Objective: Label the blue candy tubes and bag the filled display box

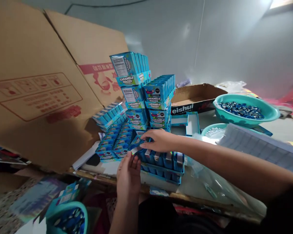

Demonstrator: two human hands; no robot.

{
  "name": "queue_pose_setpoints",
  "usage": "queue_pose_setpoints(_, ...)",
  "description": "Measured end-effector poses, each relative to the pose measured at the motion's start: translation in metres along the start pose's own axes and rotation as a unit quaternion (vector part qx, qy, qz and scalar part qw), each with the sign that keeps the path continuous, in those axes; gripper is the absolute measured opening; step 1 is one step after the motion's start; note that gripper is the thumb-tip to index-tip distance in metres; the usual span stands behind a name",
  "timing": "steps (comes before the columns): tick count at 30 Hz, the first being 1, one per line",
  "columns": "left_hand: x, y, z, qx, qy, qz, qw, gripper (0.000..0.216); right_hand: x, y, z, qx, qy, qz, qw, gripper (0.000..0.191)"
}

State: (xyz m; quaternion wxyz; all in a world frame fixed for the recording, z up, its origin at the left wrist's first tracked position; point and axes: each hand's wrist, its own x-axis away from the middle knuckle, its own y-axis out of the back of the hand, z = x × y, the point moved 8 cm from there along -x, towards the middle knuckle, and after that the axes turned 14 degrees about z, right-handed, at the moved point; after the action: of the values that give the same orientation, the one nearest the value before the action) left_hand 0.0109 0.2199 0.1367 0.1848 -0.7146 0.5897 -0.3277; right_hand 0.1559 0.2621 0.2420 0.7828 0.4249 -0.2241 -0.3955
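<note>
A small blue candy box is tilted between my two hands, a pale flap showing at its near end. My left hand pinches that near end from below, fingers curled. From the right, my right hand grips the box's upper side with thumb and fingers. Below my right wrist sits a display tray with a row of small blue boxes, their tops showing pale flaps. Left of my hands stand more filled trays. My fingers hide part of the held box.
Behind, filled "Caramelo Macizo" trays are stacked high. A large carton walls the left. At right stand a teal basin of wrapped candies, a smaller bowl of white pieces and clear plastic. Another bucket sits below the table edge.
</note>
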Motion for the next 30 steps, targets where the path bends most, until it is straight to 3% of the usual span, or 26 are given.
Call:
queue_pose_setpoints(6,-0.002,0.003,-0.004,-0.001,-0.03,0.036,0.999,0.019,-0.015,0.011,0.01,-0.122,0.076,-0.006,0.99,0.024)
queue_pose_setpoints(9,0.003,-0.004,-0.028,-0.074,-0.125,0.085,0.986,0.024,-0.01,0.016,0.033,-0.163,0.145,0.046,0.975,0.023)
queue_pose_setpoints(13,0.022,-0.016,-0.065,-0.206,-0.238,0.116,0.942,0.024,0.0,0.024,0.06,-0.168,0.207,0.086,0.96,0.03)
queue_pose_setpoints(18,0.035,-0.032,-0.082,-0.308,-0.226,0.171,0.908,0.046,0.006,0.032,0.08,-0.117,0.192,0.082,0.971,0.028)
queue_pose_setpoints(24,0.04,-0.036,-0.085,-0.304,-0.219,0.204,0.904,0.053,0.012,0.029,0.092,-0.015,0.17,0.081,0.982,0.02)
queue_pose_setpoints(30,0.045,-0.036,-0.084,-0.289,-0.18,0.202,0.918,0.062,0.014,0.014,0.101,0.067,0.237,0.117,0.962,0.012)
